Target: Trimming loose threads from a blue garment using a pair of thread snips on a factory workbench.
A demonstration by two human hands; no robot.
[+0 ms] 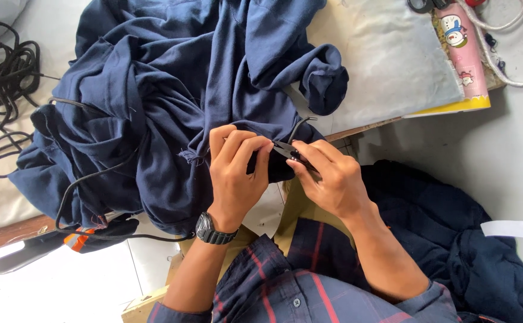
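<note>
Left hand (234, 173) pinches navy garment (171, 90); right hand (327, 173) — thread snips (291, 152).

Both forearms reach up from bottom of frame, sleeves rolled back. Left hand (234, 173): back toward camera, fingers curled, tips pinched together, watch on wrist. Right hand (327, 176): just beside left, fingers bent, thumb and forefinger pinched. Fingertips of both nearly meet.

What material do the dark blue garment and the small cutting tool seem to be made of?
Dark blue garment: soft matte knit, probably cotton jersey; it folds limply. Small cutting tool, held by the right hand: dark metal blades, slightly shiny.
</note>
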